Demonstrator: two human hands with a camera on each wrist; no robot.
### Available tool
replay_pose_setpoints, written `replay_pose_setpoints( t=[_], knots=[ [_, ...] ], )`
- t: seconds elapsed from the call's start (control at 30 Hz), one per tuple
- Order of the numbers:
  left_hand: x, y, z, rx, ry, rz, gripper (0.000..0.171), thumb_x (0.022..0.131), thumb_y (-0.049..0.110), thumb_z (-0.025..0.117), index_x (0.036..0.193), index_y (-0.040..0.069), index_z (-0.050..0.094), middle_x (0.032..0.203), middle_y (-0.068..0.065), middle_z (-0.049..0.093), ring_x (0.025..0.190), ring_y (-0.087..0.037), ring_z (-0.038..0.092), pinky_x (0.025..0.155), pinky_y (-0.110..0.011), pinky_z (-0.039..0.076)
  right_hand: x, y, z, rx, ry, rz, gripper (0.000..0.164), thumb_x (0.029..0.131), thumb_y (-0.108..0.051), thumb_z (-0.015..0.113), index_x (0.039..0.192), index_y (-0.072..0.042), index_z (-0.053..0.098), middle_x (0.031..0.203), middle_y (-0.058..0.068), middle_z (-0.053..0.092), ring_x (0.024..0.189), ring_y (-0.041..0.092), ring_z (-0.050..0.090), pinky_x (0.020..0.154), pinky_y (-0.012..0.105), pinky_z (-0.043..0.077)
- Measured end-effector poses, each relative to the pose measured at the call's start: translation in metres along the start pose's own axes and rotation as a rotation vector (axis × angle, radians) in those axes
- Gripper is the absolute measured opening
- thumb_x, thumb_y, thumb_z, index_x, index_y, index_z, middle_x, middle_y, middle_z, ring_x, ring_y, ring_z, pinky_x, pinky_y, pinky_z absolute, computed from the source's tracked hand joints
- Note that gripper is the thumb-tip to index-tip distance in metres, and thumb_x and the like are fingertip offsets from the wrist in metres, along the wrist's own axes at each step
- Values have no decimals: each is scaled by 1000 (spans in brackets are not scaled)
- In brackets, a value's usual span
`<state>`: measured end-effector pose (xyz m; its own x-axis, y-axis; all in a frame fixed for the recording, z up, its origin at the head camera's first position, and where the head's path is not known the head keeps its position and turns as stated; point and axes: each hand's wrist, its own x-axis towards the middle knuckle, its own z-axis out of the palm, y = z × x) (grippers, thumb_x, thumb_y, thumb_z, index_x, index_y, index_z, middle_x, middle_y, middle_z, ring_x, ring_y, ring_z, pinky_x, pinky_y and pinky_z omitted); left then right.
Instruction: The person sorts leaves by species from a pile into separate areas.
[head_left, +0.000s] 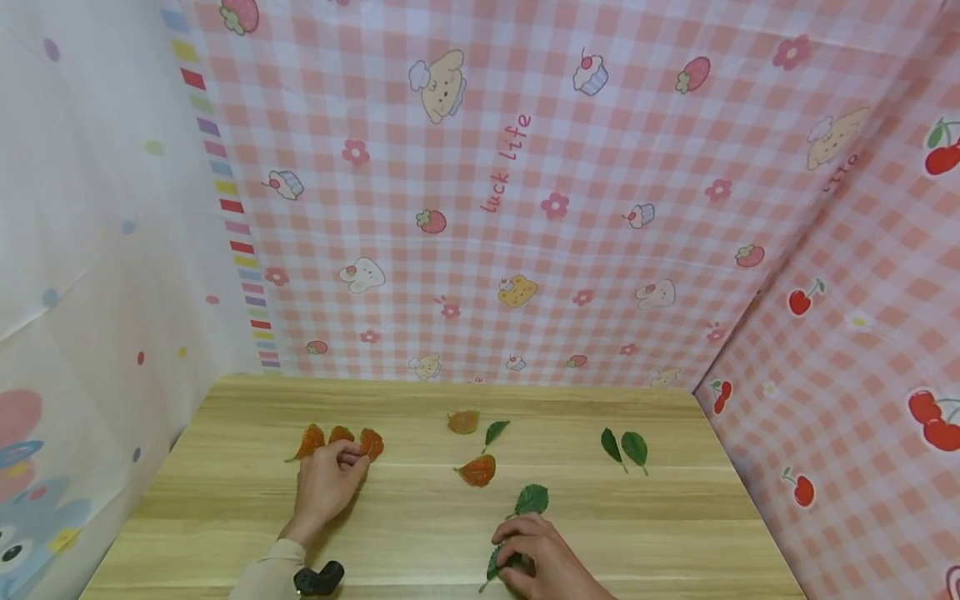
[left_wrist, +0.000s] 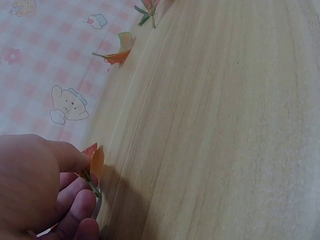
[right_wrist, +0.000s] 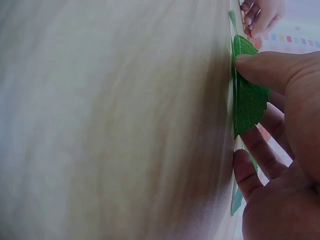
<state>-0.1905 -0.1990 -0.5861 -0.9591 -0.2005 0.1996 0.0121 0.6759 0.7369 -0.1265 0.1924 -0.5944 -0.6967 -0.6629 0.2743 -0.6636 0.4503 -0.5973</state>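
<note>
In the head view, my left hand (head_left: 330,482) is at the rightmost of three orange leaves in a row, at the table's back left. Its thumb and fingers pinch this orange leaf (left_wrist: 97,162) near the stem. Beside it lie another orange leaf (head_left: 310,440) and a partly hidden orange leaf (head_left: 341,433). My right hand (head_left: 542,557), near the front middle, holds a serrated green leaf (right_wrist: 248,100) between thumb and fingers, low at the tabletop. The hand covers much of this leaf from above. Just beyond the fingers lies another green leaf (head_left: 532,498).
At the middle back lie an orange leaf (head_left: 463,422), a small green leaf (head_left: 496,432) and a darker orange leaf (head_left: 477,471). Two green leaves (head_left: 634,448) lie at right. Checked cloth (head_left: 487,250) hangs behind the wooden table (head_left: 420,533). A black device (head_left: 320,578) is by the left sleeve.
</note>
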Motion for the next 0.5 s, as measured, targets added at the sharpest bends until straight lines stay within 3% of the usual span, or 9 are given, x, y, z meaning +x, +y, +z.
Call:
replay_pose_setpoints(
  t=[0.37, 0.5],
  knots=[
    [0, 2, -1, -4, -10, -6, 10, 96, 8, 84, 103, 1, 84, 92, -11, 85, 80, -17, 79, 72, -25, 60, -1, -3, -3, -8, -20, 15, 8, 103, -17, 85, 101, -25, 83, 130, -3, 77, 121, 20, 67, 105, 39, 56],
    [-1, 3, -1, -6, -14, -9, 11, 96, 8, 84, 103, 0, 83, 92, -11, 85, 80, -17, 79, 72, -25, 60, -3, -4, -4, 77, -17, 22, 6, 105, -17, 83, 103, -23, 83, 129, 1, 78, 122, 23, 70, 105, 34, 59]
  ],
)
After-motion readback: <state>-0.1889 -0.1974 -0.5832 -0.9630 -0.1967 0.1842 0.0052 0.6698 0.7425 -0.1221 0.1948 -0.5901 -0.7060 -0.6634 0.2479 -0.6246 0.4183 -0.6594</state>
